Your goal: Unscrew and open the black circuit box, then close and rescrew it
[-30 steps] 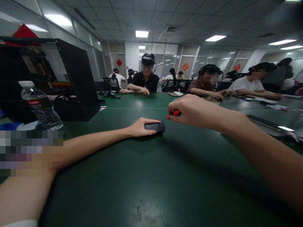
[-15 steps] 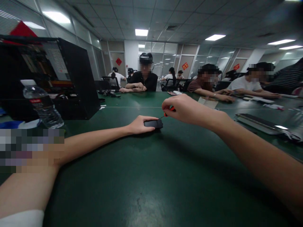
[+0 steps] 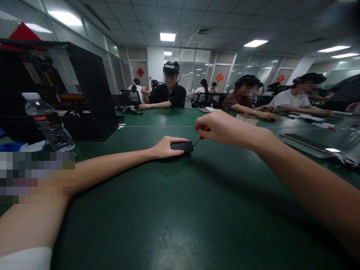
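So, nearest first: a white cuff [image 3: 28,258] sits at the bottom left, then the left arm bends and runs low across the green table [image 3: 157,217]. A blurry pixel block hides some of that arm. The right arm slants in, cut off by the right edge.

The left hand [image 3: 163,147] has thumb and fingers wrapped around a little black box [image 3: 182,146] on the table, mid-view. The right hand [image 3: 216,125] hangs above the table, wrist arched, fingers pinching a screwdriver-like tool [image 3: 207,128]. Most of its orange handle is hidden by the fingers; its thin shaft points at the box's right end, can't tell if the tip touches.

Further off, left, there's a bottle [image 3: 47,120] by a computer case [image 3: 92,90], and a person in black [image 3: 176,95] sits opposite, face pixelated.
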`<state>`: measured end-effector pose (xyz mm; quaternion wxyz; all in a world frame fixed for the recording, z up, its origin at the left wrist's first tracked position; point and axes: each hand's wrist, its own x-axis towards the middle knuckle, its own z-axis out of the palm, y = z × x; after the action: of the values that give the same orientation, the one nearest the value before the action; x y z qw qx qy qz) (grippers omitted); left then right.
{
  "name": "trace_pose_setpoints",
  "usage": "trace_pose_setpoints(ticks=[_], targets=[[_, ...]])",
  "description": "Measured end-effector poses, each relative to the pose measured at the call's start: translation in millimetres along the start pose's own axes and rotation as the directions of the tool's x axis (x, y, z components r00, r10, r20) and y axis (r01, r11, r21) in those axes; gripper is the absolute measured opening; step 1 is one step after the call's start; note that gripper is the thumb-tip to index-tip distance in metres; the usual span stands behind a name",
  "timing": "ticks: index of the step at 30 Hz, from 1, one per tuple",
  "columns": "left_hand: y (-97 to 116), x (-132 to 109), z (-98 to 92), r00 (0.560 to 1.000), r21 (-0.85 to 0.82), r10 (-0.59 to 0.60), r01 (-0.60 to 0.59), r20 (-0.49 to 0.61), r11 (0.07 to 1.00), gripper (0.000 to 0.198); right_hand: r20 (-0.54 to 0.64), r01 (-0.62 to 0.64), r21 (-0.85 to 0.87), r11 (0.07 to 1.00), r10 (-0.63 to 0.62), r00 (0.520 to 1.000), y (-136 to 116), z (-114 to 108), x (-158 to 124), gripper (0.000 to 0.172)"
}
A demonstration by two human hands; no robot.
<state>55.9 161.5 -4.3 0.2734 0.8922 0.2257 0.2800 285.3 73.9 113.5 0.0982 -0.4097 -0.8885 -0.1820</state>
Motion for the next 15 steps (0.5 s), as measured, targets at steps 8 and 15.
trace_pose_setpoints(ticks=[8, 15], targets=[[-0.3, -1.4, -0.5, 1.000, 0.003, 0.016, -0.016, 0.015, 1.000, 0.059, 0.189, -0.049, 0.050, 0.998, 0.039, 0.981, -12.4, -49.4, -0.5, 0.008], [-5.9, -0.1, 1.9, 0.999, -0.002, 0.034, -0.034, 0.002, 0.999, 0.059, 0.158, -0.048, -0.111, 0.993, 0.066, 0.985, -2.7, -81.3, -1.0, 0.023]])
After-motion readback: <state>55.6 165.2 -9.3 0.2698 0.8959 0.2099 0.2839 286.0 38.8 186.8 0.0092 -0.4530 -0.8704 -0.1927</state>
